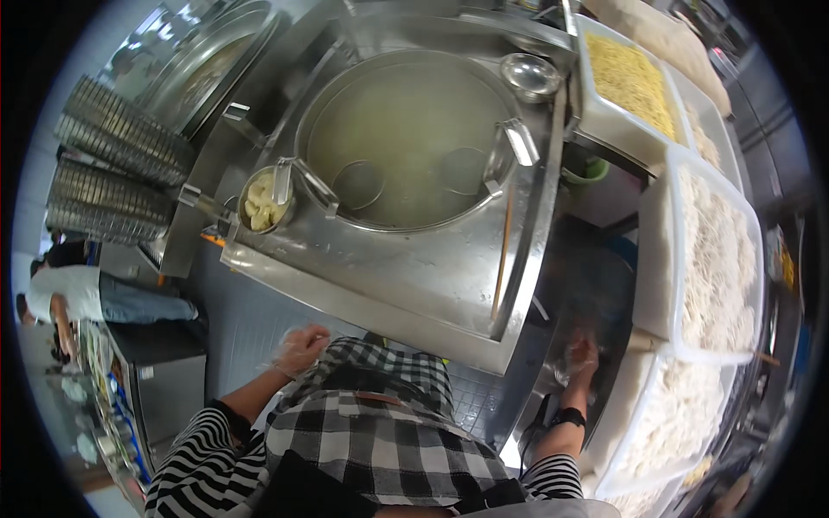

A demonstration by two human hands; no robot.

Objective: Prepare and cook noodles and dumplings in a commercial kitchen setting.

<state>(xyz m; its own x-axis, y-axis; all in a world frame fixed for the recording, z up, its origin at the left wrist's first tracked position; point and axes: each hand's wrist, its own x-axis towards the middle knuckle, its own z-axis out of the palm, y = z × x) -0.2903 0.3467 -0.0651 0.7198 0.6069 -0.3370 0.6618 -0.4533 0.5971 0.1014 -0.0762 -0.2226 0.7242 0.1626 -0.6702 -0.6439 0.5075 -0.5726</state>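
Observation:
My left hand (301,349), in a thin clear plastic glove, hangs beside my checked apron (382,447) with its fingers loosely curled. Nothing shows in it. Low on the right, my right hand (579,355) reaches down beside the white noodle tubs; it is blurred, and whether it holds anything is unclear. Before me stands a steel cooker (388,265) with a wide round pot of cloudy liquid (414,110). Two strainer baskets (359,184) hang in the liquid, with their bent metal handles on the rim. A wooden chopstick (503,252) lies on the cooker's right side.
A metal pot with pale yellow pieces (262,206) sits at the cooker's left corner, steel bowls (530,76) at its back right. Tubs of yellow noodles (628,81) and white noodles (715,259) line the right. Steel racks (110,201) and a person (90,294) are on the left.

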